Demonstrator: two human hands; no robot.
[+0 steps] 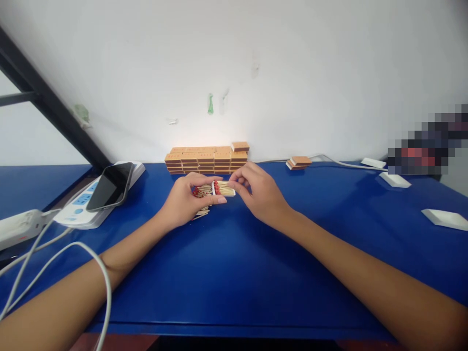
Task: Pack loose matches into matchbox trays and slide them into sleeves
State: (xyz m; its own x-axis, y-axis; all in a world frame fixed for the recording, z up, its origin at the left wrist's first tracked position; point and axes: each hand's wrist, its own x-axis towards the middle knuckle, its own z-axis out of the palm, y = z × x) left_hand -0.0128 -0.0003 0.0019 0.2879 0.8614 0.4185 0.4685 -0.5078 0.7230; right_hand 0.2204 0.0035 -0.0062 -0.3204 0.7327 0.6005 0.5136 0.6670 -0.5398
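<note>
Between thumb and fingers, my left hand [185, 200] grips a white matchbox tray [230, 193] by its long sides. Matches with red heads [221, 187] lie in the tray, heads toward the left. My right hand [259, 190] is closed at the tray's right end, thumb and fingertips pinched by the match ends. Whether a match is between those fingertips is too small to make out. Behind and below my left hand, a loose heap of matches [202, 213] rests on the blue table, partly hidden by the hand.
Stacked matchboxes [204, 158] stand against the wall, with a few more matchboxes [299, 162] to their right. At left, a phone [111, 187] lies on a white power strip [82, 207]. A white cable [106, 278] crosses my left forearm. White trays [444, 218] sit at right.
</note>
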